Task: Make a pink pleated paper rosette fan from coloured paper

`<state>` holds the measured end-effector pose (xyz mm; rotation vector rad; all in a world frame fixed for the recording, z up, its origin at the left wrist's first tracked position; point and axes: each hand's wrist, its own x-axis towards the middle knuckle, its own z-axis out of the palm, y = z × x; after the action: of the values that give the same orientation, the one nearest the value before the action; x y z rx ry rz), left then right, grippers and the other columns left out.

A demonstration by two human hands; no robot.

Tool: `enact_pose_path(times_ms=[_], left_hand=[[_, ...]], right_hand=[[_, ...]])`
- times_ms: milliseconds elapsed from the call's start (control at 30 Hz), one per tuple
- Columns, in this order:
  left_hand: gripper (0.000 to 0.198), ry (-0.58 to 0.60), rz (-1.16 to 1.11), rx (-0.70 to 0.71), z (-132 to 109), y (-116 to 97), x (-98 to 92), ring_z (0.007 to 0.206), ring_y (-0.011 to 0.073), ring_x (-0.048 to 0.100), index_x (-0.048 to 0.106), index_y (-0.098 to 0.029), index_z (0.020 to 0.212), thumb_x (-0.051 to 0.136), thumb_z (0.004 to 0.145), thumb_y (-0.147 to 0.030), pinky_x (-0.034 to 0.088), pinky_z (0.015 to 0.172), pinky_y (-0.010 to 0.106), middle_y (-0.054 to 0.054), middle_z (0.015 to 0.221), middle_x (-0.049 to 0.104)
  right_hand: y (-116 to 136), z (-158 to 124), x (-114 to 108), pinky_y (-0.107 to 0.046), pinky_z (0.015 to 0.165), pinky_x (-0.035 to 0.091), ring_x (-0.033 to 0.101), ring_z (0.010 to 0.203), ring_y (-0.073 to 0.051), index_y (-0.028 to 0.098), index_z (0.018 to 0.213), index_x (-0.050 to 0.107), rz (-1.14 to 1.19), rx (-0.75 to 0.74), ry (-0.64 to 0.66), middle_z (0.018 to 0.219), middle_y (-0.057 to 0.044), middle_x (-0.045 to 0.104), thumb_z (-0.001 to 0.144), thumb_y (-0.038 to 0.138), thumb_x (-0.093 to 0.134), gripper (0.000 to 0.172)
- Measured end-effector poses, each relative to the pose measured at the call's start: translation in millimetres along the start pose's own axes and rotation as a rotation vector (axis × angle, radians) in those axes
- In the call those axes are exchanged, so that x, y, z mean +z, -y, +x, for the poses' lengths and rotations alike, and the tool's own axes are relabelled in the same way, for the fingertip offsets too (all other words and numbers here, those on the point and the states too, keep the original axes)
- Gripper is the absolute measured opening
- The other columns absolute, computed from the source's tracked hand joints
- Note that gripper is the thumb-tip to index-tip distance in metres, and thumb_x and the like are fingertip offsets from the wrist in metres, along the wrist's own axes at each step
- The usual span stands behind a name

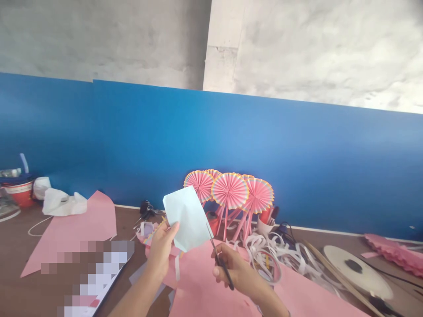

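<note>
My left hand [164, 240] pinches a pale blue sheet of paper [188, 218] by its lower left side, thumb on the front face. In my right hand [233, 266] is a pair of scissors [224, 269] with dark handles. The thin blades point up and left, at the right edge of the blue sheet. Whether they are cutting into it I cannot tell. Both hands are raised above pink paper [205, 281] spread on the table. Behind the sheet stand several pleated pink paper fans [229, 191] with yellow-edged rims and pink sticks.
White ribbon strips [280, 253] lie tangled right of my hands. Farther right are a round cream lid [357, 269] and ruffled pink paper [393, 255]. A red bucket [20, 193] and white crumpled material [64, 202] stand at left. A blue panel [148, 132] closes off the back.
</note>
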<state>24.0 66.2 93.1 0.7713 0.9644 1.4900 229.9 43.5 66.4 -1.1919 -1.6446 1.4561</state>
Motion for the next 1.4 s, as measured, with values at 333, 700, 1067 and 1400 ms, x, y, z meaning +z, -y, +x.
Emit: enact_pose_path(times_ms=[333,700,1067,1400], left_hand=[[0.054,-0.038,0.075,-0.033,-5,-5,2.2,0.068,0.025,0.07,0.065,-0.016,0.108,0.075,0.063,-0.043,0.046,0.05,0.026,0.007,0.079,0.076],[0.054,-0.011,0.049,-0.041,-7,-5,2.9,0.067,0.0243,0.07,0.064,-0.017,0.11,0.075,0.064,-0.043,0.042,0.047,0.025,0.007,0.084,0.076],[0.054,-0.01,0.032,-0.043,-9,-6,4.7,0.072,0.0257,0.07,0.065,-0.016,0.109,0.076,0.063,-0.043,0.045,0.053,0.027,0.007,0.084,0.077],[0.057,-0.019,0.006,-0.046,-7,-4,4.0,0.073,0.0269,0.07,0.065,-0.015,0.108,0.077,0.06,-0.043,0.045,0.051,0.027,0.009,0.087,0.076]], right_hand=[[-3,0,1,-0.019,0.047,0.035,0.054,0.057,-0.01,0.021,0.091,0.049,-0.002,-0.02,-0.058,0.067,0.006,0.05,0.069,0.041,0.071,0.037],[-1,-1,1,-0.019,0.046,0.034,0.053,0.056,-0.009,0.021,0.09,0.048,0.007,-0.013,-0.06,0.065,0.007,0.049,0.069,0.038,0.07,0.035],[5,-1,2,-0.021,0.048,0.033,0.052,0.055,-0.01,0.02,0.089,0.049,-0.016,0.0,-0.084,0.062,0.008,0.05,0.071,0.03,0.064,0.026],[9,-3,2,-0.022,0.052,0.037,0.054,0.055,-0.011,0.02,0.089,0.049,-0.052,0.003,-0.113,0.063,0.008,0.051,0.071,0.028,0.064,0.025]])
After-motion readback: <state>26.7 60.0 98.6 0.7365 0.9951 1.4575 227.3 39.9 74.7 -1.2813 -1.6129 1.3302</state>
